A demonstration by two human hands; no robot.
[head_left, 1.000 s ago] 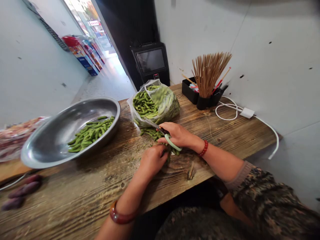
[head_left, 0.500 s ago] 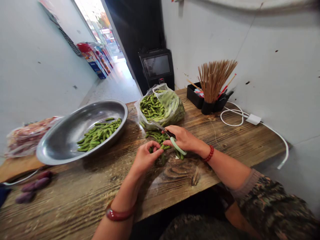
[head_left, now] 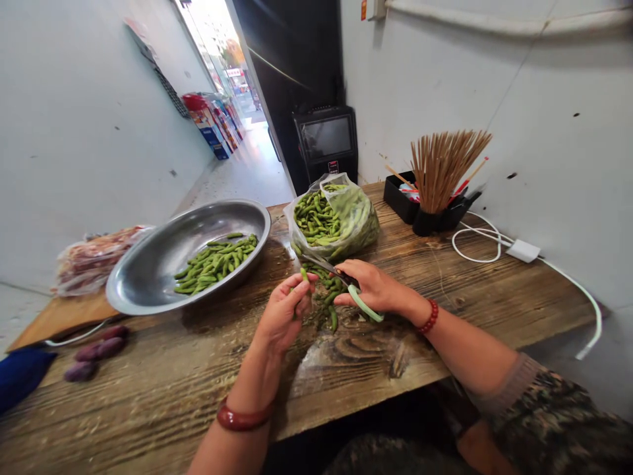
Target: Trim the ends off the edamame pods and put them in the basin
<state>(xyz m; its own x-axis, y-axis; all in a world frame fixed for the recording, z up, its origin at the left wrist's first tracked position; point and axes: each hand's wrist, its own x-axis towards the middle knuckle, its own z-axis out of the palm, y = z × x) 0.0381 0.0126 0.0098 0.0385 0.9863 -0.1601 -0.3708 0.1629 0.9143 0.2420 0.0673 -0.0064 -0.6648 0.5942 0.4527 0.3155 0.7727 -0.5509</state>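
My left hand (head_left: 285, 309) pinches a green edamame pod (head_left: 304, 274) between thumb and fingers, held up just above the table. Scissors (head_left: 363, 301) with pale green handles are in my right hand (head_left: 368, 287), their blades pointing up and left, close to the held pod. Beneath both hands lies a small heap of loose pods (head_left: 332, 300) on the wood. Behind it, a clear plastic bag (head_left: 363, 221) full of pods stands with its mouth open. A wide steel basin (head_left: 143, 264) on the left contains more pods (head_left: 217, 264).
Purple sweet potatoes (head_left: 101, 349) lie at left, near a bagged pile of reddish food (head_left: 96, 260) on a wooden board (head_left: 54, 323). At the back right are a black holder of skewers (head_left: 445, 171) and a white cable (head_left: 568, 277). The wooden table (head_left: 188, 396) meets the wall.
My left hand has lifted away from the heap and left of the scissors, with a pod now visible in its fingers. The whole view has shifted, so things appear further right.
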